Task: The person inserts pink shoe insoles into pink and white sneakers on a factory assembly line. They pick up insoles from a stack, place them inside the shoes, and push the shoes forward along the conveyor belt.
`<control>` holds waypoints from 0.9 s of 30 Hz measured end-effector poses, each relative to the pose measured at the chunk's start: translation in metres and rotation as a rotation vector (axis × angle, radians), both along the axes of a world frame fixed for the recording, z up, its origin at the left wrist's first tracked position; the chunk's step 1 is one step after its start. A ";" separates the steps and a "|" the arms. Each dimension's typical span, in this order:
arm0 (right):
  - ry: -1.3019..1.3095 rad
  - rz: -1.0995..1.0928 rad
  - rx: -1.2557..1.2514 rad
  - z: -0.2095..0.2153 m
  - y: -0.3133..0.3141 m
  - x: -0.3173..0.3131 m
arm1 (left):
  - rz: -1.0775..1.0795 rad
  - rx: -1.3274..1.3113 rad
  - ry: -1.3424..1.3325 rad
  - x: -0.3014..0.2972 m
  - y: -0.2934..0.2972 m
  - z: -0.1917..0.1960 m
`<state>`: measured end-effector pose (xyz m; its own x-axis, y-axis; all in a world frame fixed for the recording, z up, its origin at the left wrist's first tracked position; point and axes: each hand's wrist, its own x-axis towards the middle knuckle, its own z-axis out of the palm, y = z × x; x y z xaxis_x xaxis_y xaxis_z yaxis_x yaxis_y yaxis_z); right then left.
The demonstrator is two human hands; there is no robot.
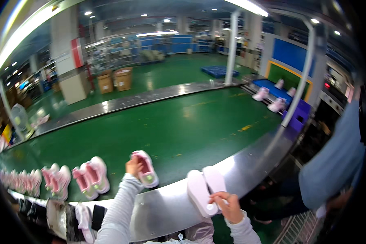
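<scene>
My left hand (133, 166) grips a pink shoe (149, 174) by its left side, fingers curled over the edge of the opening. The shoe stands on the green belt, and a lime-green patch shows inside its heel. To the right, two pale pink soles (197, 190) lie side by side on the metal ledge, with a white round mark near one heel. My right hand (227, 206) is closed at the heel end of the right-hand sole, thumb and forefinger together. Its palm side and the covered heel are hidden.
Pairs of pink shoes (94, 175) line the belt (162, 122) on the left. A shoe (84, 221) and a dark phone-like slab (98, 216) lie by the near ledge. More shoes (276, 104) sit near a machine at right. A person in blue (329, 158) stands close on the right.
</scene>
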<state>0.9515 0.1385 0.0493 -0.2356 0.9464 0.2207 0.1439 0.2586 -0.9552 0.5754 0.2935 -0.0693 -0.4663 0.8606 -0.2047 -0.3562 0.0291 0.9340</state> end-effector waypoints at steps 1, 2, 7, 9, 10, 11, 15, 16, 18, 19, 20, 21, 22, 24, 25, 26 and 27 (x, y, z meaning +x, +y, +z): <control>-0.026 0.072 0.032 0.005 0.001 -0.004 | 0.049 -0.060 0.028 -0.010 0.005 -0.006; -0.050 0.140 0.032 0.010 0.004 -0.007 | 0.068 -0.089 0.004 -0.014 0.003 -0.002; 0.000 0.180 0.118 -0.006 0.007 -0.003 | 0.006 -0.141 -0.018 -0.035 0.006 -0.004; -0.010 0.128 0.110 -0.010 0.008 0.005 | 0.043 -0.221 -0.097 -0.016 0.001 0.021; -0.018 0.127 0.111 -0.010 0.009 0.005 | 0.091 -0.214 -0.117 -0.019 0.000 0.017; -0.023 0.144 0.109 -0.010 0.010 0.005 | 0.107 -0.215 -0.125 -0.023 0.000 0.011; -0.021 0.159 0.092 -0.002 0.022 0.006 | -0.015 -0.260 0.730 -0.026 -0.018 0.001; -0.018 0.146 0.101 0.002 0.028 0.011 | 0.009 -0.236 1.119 -0.013 -0.030 0.013; -0.051 0.112 0.117 0.008 0.045 0.026 | 0.035 -0.253 1.443 0.007 -0.062 0.049; -0.061 0.036 0.149 0.010 0.056 0.036 | 0.150 -0.142 1.485 0.003 -0.075 0.060; -0.067 -0.003 0.184 0.011 0.071 0.044 | 0.268 -0.009 1.376 -0.022 -0.090 0.061; -0.071 -0.044 0.220 0.010 0.090 0.053 | 0.587 0.200 1.421 -0.041 -0.113 0.064; -0.105 -0.063 0.234 0.011 0.113 0.057 | 0.682 0.218 1.414 -0.090 -0.149 0.061; -0.165 -0.117 0.257 0.018 0.161 0.068 | 0.890 -0.088 1.540 -0.142 -0.234 0.075; -0.180 -0.132 0.269 0.018 0.188 0.073 | 0.942 -0.401 1.505 -0.183 -0.280 0.062; -0.237 -0.183 0.304 0.012 0.220 0.078 | 1.026 -0.442 1.497 -0.204 -0.324 0.051; -0.285 -0.222 0.339 0.005 0.253 0.082 | 1.119 -0.494 1.492 -0.217 -0.363 0.040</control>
<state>1.0340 0.3919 0.0548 -0.1326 0.8666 0.4811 0.4742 0.4817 -0.7370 0.3588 -0.0695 -0.0295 -0.6827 0.0914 0.7250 0.5584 0.7052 0.4369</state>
